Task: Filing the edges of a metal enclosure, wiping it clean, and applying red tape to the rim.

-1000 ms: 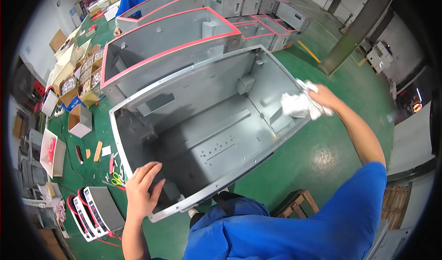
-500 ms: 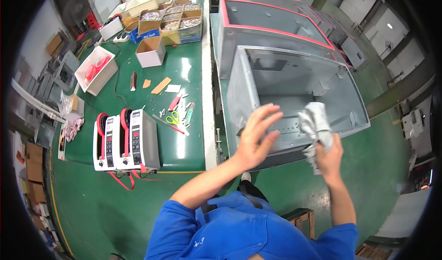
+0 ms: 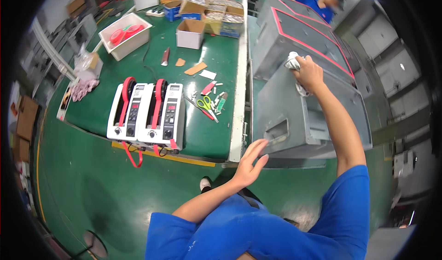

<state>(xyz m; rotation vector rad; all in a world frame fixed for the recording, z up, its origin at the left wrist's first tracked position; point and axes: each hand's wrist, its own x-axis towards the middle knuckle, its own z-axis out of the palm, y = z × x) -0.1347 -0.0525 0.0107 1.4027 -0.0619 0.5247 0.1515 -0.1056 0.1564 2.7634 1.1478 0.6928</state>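
A grey metal cabinet, open at its upper side, lies on the right beside the green table. My right hand is closed on a white rag at the far upper edge of this cabinet. Just at the cabinet's near left corner, my left hand has its fingers stretched out and holds nothing. Whether its fingertips touch the metal I cannot tell. A rectangular cutout shows in the cabinet's left side wall.
Behind stand more grey cabinets with red-edged openings, and a person in blue leans there. The green table carries two tape dispensers, green scissors, a white bin with red rolls, and cardboard boxes.
My right hand has carried the rag up and left to the cabinet's far edge. The left hand has dropped lower. My view has shifted, and the person in blue now shows.
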